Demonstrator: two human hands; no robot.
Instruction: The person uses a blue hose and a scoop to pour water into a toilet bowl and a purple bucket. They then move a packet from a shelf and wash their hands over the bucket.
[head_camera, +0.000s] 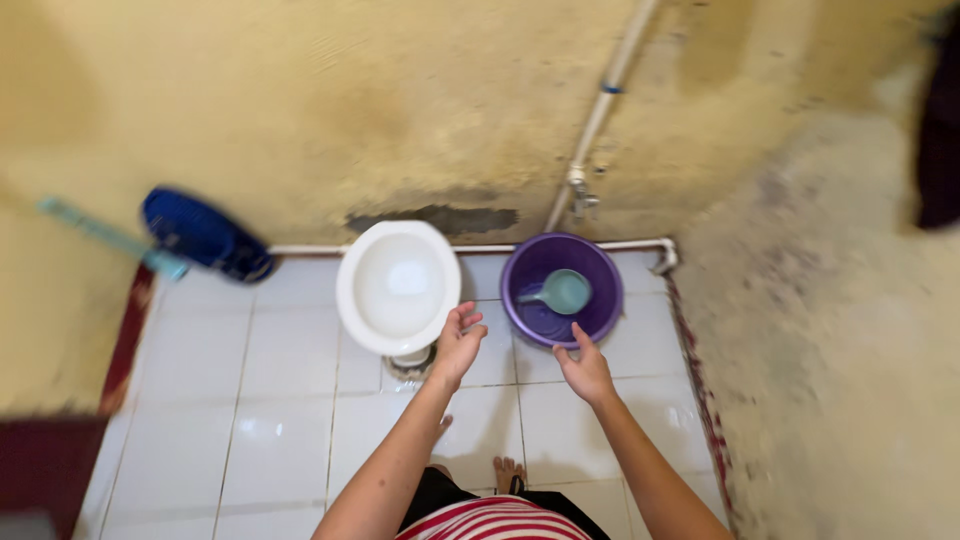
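Note:
My left hand (459, 341) is open with fingers spread, held in the air by the right rim of a white toilet bowl (352, 300). My right hand (585, 368) is open too, its fingertips at the near rim of a purple bucket (520, 270). A pale green dipper (562, 291) floats in the bucket's water. Neither hand holds anything.
A white pipe with a tap (580, 190) runs down the stained yellow wall above the bucket. A blue brush with a teal handle (190, 235) leans at the left wall. White floor tiles (250, 400) lie around my feet (505, 470). A rough wall (830, 350) stands to the right.

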